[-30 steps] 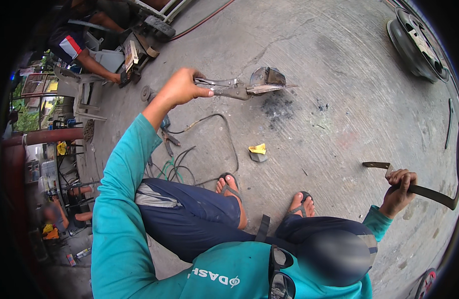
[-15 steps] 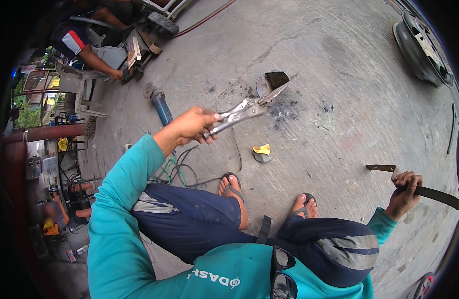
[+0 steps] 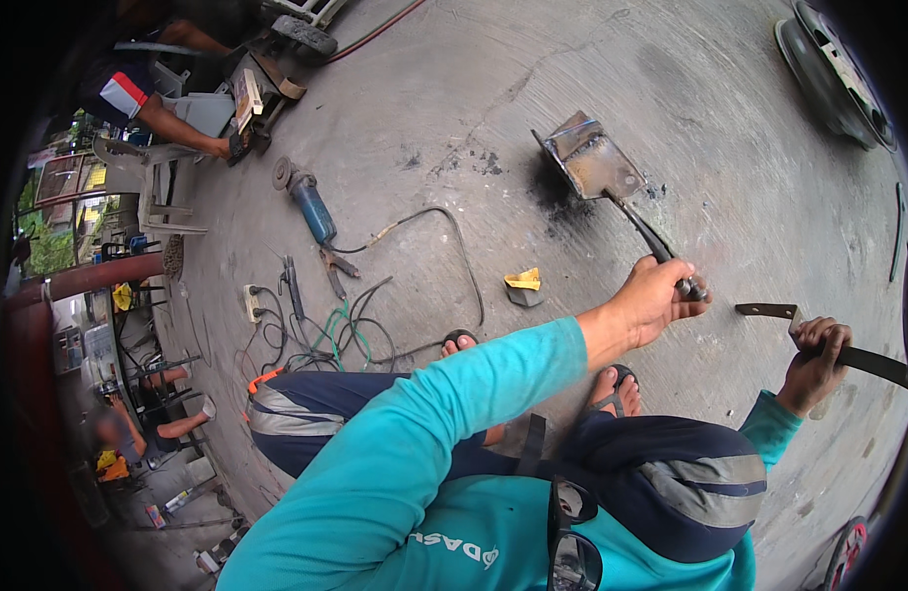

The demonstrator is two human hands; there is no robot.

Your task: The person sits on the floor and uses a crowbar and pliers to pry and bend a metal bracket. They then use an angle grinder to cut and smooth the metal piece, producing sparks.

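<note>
My left hand [image 3: 653, 300] is closed around the handles of locking pliers [image 3: 643, 227]. The jaws are clamped on the corner of a bent steel bracket [image 3: 602, 165] with dark scorched patches, held over or against the sooty concrete. In my right hand [image 3: 814, 366], the fingers wrap round a bent flat metal bar [image 3: 873, 367]. One end of the bar, with holes in it, juts out toward the left. Between my feet and the bracket lies a small yellow and grey piece [image 3: 523, 287], its kind unclear.
To the left lie an angle grinder [image 3: 312, 209], an electrode holder [image 3: 338, 268] and tangled cables [image 3: 351, 335] near my knee. A wheel rim [image 3: 836, 84] is at the far right. A person's leg [image 3: 183, 123] and a plastic chair [image 3: 159, 187] are at the upper left.
My left hand has swung right with the pliers and bracket, and the bracket has turned so its broad face shows. My right hand and the bar have shifted only slightly.
</note>
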